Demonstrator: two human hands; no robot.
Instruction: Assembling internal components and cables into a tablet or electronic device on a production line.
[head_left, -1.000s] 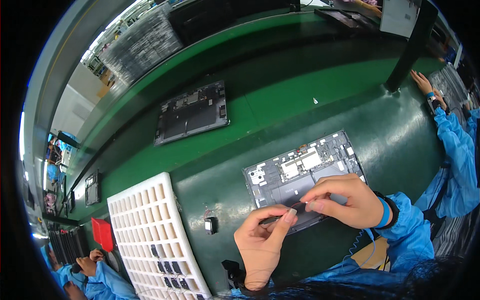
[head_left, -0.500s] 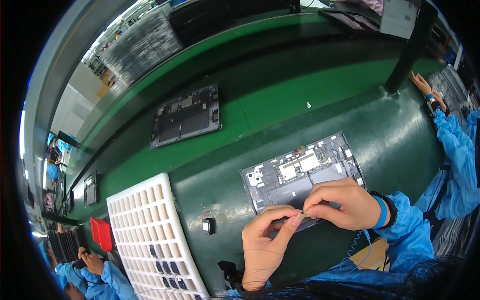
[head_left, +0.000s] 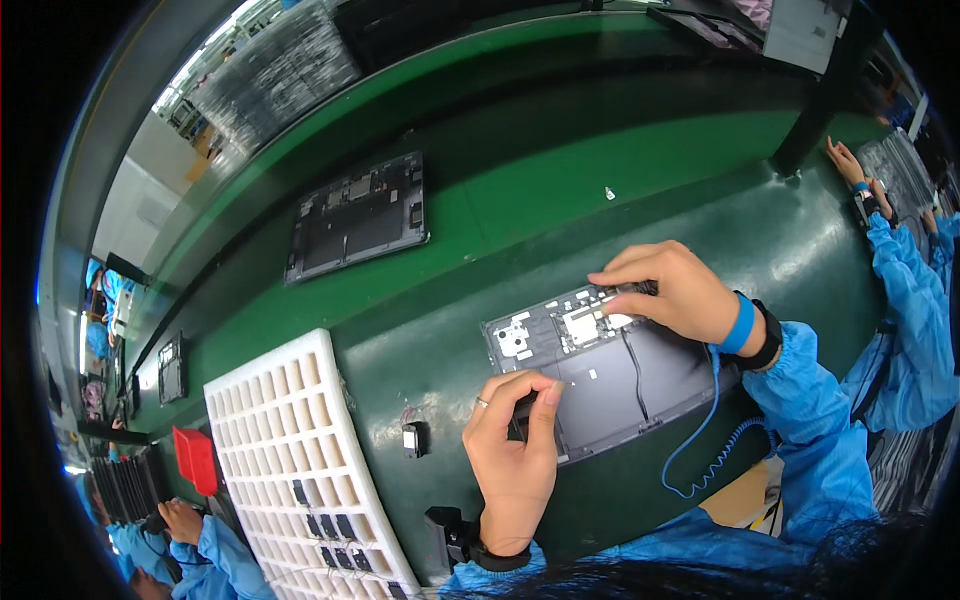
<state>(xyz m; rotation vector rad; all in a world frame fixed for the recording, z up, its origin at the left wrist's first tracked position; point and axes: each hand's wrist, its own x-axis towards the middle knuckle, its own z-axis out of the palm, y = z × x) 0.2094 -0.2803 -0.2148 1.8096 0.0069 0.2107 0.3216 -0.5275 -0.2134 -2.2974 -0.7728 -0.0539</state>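
Moved apart since earlier: right hand point(head_left: 685, 292) over far side of opened laptop base point(head_left: 610, 385), left hand point(head_left: 515, 462) at left edge, fingers curled, any hold impossible to tell. Lying circuit-board side away, long axis slanting up rightward, on green worktop point(head_left: 430, 335) beside white foam tray point(head_left: 347, 420), between blue-sleeved co-workers.

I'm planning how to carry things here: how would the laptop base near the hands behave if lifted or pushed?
The laptop base looks like a thin, rigid shell, so it would probably stay fairly stiff when lifted. Lying flat and wide, it would likely slide rather than tip. Its exposed circuit board looks fragile to press on.
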